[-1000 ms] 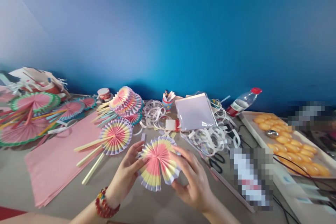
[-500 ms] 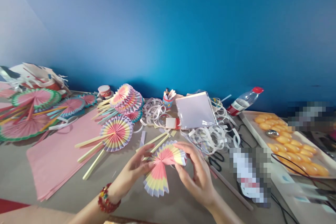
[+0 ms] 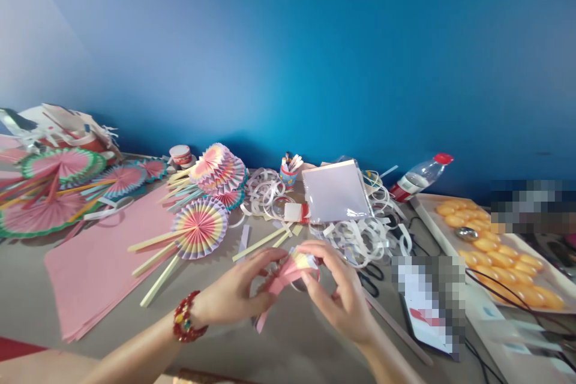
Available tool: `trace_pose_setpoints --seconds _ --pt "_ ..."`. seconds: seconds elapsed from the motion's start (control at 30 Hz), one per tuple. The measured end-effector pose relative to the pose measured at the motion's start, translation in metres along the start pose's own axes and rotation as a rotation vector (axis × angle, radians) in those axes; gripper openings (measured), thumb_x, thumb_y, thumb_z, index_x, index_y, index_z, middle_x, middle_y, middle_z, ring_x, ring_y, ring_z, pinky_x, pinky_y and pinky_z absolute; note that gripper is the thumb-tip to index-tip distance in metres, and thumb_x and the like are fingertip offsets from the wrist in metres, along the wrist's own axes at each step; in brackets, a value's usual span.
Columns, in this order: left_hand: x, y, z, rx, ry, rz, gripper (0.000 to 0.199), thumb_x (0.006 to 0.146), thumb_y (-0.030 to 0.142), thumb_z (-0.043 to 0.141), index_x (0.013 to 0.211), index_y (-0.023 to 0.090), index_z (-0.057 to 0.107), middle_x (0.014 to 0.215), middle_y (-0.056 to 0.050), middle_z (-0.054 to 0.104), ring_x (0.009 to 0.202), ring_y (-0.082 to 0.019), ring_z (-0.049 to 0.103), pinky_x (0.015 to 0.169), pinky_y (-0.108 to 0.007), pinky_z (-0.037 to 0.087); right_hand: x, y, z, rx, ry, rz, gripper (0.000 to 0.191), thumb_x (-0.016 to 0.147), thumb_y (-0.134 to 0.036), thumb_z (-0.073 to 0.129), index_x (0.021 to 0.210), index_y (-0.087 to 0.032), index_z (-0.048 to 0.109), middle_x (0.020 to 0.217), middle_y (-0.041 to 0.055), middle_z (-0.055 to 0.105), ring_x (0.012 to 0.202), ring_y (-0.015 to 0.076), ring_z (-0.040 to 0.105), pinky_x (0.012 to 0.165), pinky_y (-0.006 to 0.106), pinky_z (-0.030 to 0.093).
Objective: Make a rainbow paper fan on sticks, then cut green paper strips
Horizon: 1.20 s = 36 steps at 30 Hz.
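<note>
Between my two hands is a pleated paper fan point(image 3: 294, 269) in pink, yellow and lilac, held just above the table. My left hand point(image 3: 247, 288), with a red bead bracelet point(image 3: 189, 317) on its wrist, pinches the fan's left side, and its fingers cover part of the paper. My right hand point(image 3: 335, 288) grips the right end between thumb and fingers. Behind the fan lies a roll of tape point(image 3: 306, 282), partly hidden. To the left rests a finished round paper fan point(image 3: 200, 229) with pale yellow sticks, near a stack of pink paper point(image 3: 108, 264).
Curled white paper strips point(image 3: 369, 240) surround a lilac paper pack point(image 3: 337, 192). Black scissors point(image 3: 371, 278) and a phone point(image 3: 427, 312) lie at the right, near a tray point(image 3: 423, 207) of orange pieces. A bottle point(image 3: 418, 177) and more fans point(image 3: 218, 168) stand along the wall.
The fan was spread in a wide curve with its lower part hanging down; now it is folded together more narrowly. My left hand has moved right and closed further over it.
</note>
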State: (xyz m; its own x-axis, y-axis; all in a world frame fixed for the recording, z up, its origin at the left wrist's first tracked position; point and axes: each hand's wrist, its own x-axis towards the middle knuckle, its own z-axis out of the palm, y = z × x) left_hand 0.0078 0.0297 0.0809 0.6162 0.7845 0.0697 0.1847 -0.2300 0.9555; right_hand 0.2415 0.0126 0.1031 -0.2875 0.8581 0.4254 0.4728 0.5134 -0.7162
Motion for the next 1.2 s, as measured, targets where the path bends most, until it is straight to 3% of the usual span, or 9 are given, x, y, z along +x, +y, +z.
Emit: trace_pose_setpoints --seconds 0.2,0.33,0.43,0.5,0.6,0.73,0.87,1.03,1.2 --pt "-0.003 0.008 -0.003 0.033 -0.039 -0.075 0.052 0.083 0.019 0.062 0.133 0.03 0.058 0.131 -0.007 0.061 0.11 -0.025 0.063 0.091 -0.032 0.053 0.003 0.016 0.006 0.262 -0.026 0.2 0.028 0.093 -0.029 0.052 0.119 -0.022 0.058 0.107 0.0078 0.067 0.083 0.0176 0.065 0.074 0.028 0.056" --pt "-0.004 0.006 -0.006 -0.318 -0.162 -0.184 0.037 0.087 0.031 0.064 0.122 0.022 0.064 0.118 -0.01 0.067 0.104 -0.024 0.065 0.075 -0.026 0.056 0.007 0.021 0.013 0.264 -0.009 0.259 0.037 0.094 -0.033 0.053 0.13 -0.024 0.052 0.106 0.0062 0.065 0.066 0.0123 0.06 0.058 0.023 0.052" --pt "-0.003 -0.001 0.0 -0.682 -0.254 -0.267 0.033 0.089 0.036 0.063 0.115 0.018 0.065 0.116 -0.013 0.066 0.105 -0.028 0.065 0.068 -0.029 0.057 0.009 0.023 0.017 0.1 0.002 0.179 0.03 0.095 -0.031 0.053 0.123 -0.025 0.06 0.105 0.0053 0.065 0.059 0.0101 0.054 0.059 0.024 0.051" --pt "-0.002 -0.007 0.008 -0.777 -0.224 -0.291 0.032 0.09 0.039 0.061 0.114 0.018 0.065 0.119 -0.014 0.064 0.109 -0.029 0.063 0.072 -0.032 0.057 0.009 0.026 0.021 0.031 -0.023 0.14 0.021 0.095 -0.029 0.053 0.11 -0.024 0.066 0.103 0.0053 0.065 0.06 0.0107 0.054 0.062 0.026 0.051" --pt "0.0 -0.016 0.024 -0.719 -0.112 -0.285 0.033 0.088 0.039 0.067 0.113 0.018 0.063 0.115 -0.013 0.065 0.111 -0.026 0.061 0.078 -0.032 0.055 0.006 0.03 0.031 0.04 -0.057 0.156 0.017 0.094 -0.028 0.054 0.103 -0.023 0.067 0.101 0.0056 0.067 0.064 0.0125 0.059 0.063 0.026 0.052" --pt "0.002 -0.026 0.041 -0.624 -0.027 -0.267 0.041 0.08 0.038 0.076 0.11 0.018 0.057 0.102 -0.01 0.066 0.093 -0.022 0.065 0.072 -0.029 0.053 0.001 0.036 0.048 0.125 -0.024 0.217 0.018 0.095 -0.029 0.052 0.102 -0.021 0.067 0.098 0.0054 0.069 0.068 0.0137 0.063 0.065 0.025 0.054" --pt "0.003 -0.032 0.049 -0.445 0.138 -0.233 0.034 0.083 0.039 0.072 0.101 0.018 0.054 0.091 -0.006 0.063 0.08 -0.017 0.064 0.067 -0.025 0.051 -0.005 0.038 0.054 0.185 0.033 0.229 0.018 0.096 -0.03 0.051 0.101 -0.021 0.066 0.097 0.0052 0.069 0.075 0.0148 0.065 0.068 0.025 0.054" --pt "0.002 -0.034 0.049 -0.285 0.157 -0.242 0.024 0.089 0.038 0.064 0.087 0.017 0.052 0.076 -0.001 0.059 0.065 -0.011 0.055 0.057 -0.02 0.042 -0.011 0.035 0.046 0.204 0.074 0.161 0.017 0.096 -0.029 0.052 0.102 -0.021 0.066 0.1 0.007 0.068 0.089 0.018 0.066 0.077 0.028 0.055" --pt "-0.001 -0.026 0.031 -0.539 0.171 -0.124 0.023 0.09 0.038 0.064 0.089 0.018 0.051 0.081 0.0 0.058 0.074 -0.014 0.06 0.072 -0.026 0.051 -0.019 0.041 0.023 0.219 0.118 0.266 0.034 0.093 -0.038 0.058 0.123 -0.023 0.059 0.121 0.0107 0.064 0.111 0.0237 0.062 0.096 0.037 0.052"
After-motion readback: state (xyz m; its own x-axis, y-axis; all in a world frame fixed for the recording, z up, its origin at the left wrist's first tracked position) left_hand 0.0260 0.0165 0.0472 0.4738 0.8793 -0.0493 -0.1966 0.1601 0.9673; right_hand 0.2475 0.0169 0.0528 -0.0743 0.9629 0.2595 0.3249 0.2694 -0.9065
